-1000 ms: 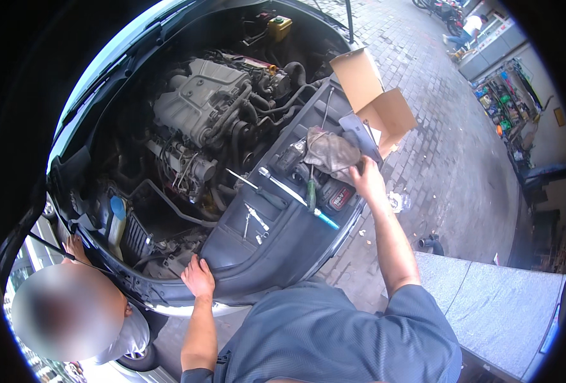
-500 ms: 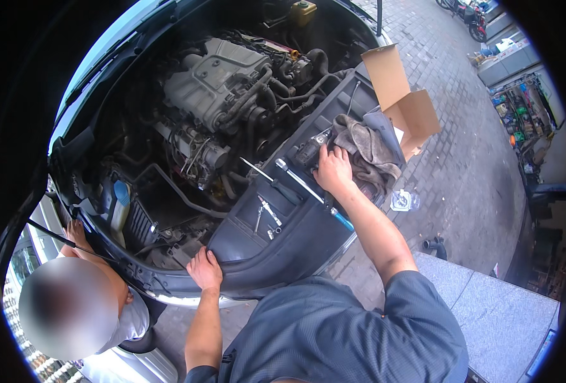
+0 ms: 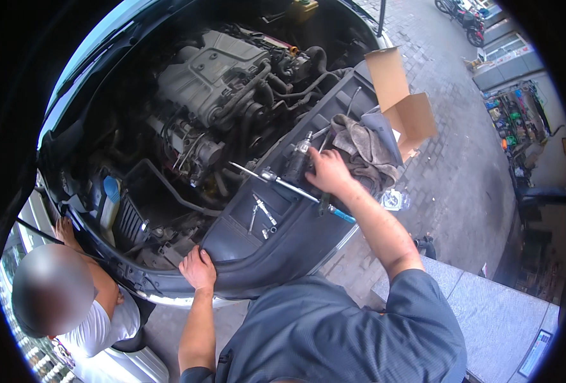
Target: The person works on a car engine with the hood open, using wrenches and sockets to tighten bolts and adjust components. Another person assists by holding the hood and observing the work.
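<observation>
My right hand (image 3: 331, 172) is at a black-bodied power tool (image 3: 297, 159) with a metal head, its thumb and index finger against the tool's side. A long socket wrench (image 3: 308, 195) with a blue handle end lies just below that hand, and a screwdriver (image 3: 248, 171) with a pale shaft points toward the engine beside it. My left hand (image 3: 198, 268) rests, fingers stretched, on the front edge of the engine bay. Between my hands several small metal sockets and extension pieces (image 3: 262, 210) lie on the black front cover (image 3: 232, 239).
The engine (image 3: 212, 70) sits under the raised hood. A crumpled grey rag (image 3: 359, 140) and an open cardboard box (image 3: 415, 118) stand right of my hand. A clear plastic package (image 3: 394, 200) lies beyond the edge. At left, another person (image 3: 107, 319) leans in, one hand (image 3: 64, 230) on the fender.
The power tool has shifted left and turned under my right hand. The socket wrench's head has moved left and down, against the screwdriver. My left hand stays on the edge.
</observation>
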Available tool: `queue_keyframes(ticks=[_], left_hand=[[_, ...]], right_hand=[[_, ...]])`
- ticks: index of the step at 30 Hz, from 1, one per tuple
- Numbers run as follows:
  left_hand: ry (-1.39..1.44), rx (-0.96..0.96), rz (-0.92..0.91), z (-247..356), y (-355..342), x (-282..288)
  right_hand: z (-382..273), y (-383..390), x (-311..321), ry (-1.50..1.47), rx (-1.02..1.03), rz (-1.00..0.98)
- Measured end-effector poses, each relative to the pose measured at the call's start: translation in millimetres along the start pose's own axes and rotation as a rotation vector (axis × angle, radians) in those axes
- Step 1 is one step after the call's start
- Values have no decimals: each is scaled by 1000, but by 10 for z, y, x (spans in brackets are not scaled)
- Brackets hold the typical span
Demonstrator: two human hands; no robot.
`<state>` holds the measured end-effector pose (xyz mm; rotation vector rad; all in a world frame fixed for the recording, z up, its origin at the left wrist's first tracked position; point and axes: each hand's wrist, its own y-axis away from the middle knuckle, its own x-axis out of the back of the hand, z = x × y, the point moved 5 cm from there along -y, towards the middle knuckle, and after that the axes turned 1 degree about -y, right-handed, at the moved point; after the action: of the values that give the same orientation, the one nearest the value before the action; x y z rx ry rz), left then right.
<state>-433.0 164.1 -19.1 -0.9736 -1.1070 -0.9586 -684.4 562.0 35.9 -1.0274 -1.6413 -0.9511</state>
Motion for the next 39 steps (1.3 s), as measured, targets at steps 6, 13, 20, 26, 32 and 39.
queue_keyframes(ticks=[6, 13, 20, 26, 32, 39], left_hand=[[6, 10, 21, 2, -47, 26], [9, 56, 15, -31, -43, 52], [32, 61, 22, 16, -82, 119], [30, 64, 47, -30, -72, 95], [46, 70, 40, -35, -65, 123], [49, 60, 38, -13, -95, 115]], right_hand=[[578, -766, 67, 390, 22, -137], [832, -1200, -185, 732, 224, -209], [937, -1242, -309, 955, 424, -253], [890, -1233, -221, 1005, 419, -254], [909, -1365, -120, 1051, 353, -200], [1190, -1434, -49, 882, 291, -320]])
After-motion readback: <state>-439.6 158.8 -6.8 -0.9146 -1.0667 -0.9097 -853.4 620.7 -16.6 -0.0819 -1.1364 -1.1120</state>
